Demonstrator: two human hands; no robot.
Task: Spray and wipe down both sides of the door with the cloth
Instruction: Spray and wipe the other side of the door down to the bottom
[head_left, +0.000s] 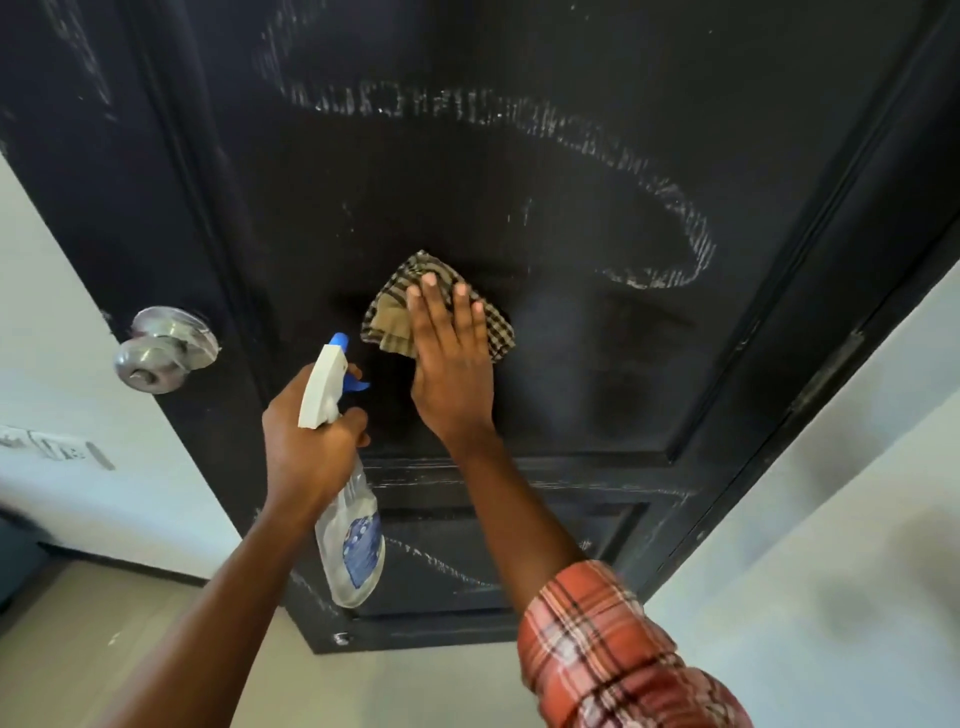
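Leftmost, the steel knob (163, 351) sits at the edge of the door (467, 171). Next, the left hand (306, 441) curls round the neck of the spray bottle (353, 540), nozzle towards the panel. At centre the right hand (449, 358), fingers straight, presses the checked cloth (389, 312) flat against the door. This looks like the wiping step on this face. White smears (685, 234) arc above and to the right, so the next stroke probably needs to sweep that way with firm pressure.

Matt black door (571, 182), woven checked cloth (395, 306), shiny metal knob (161, 348), clear plastic bottle (353, 540).
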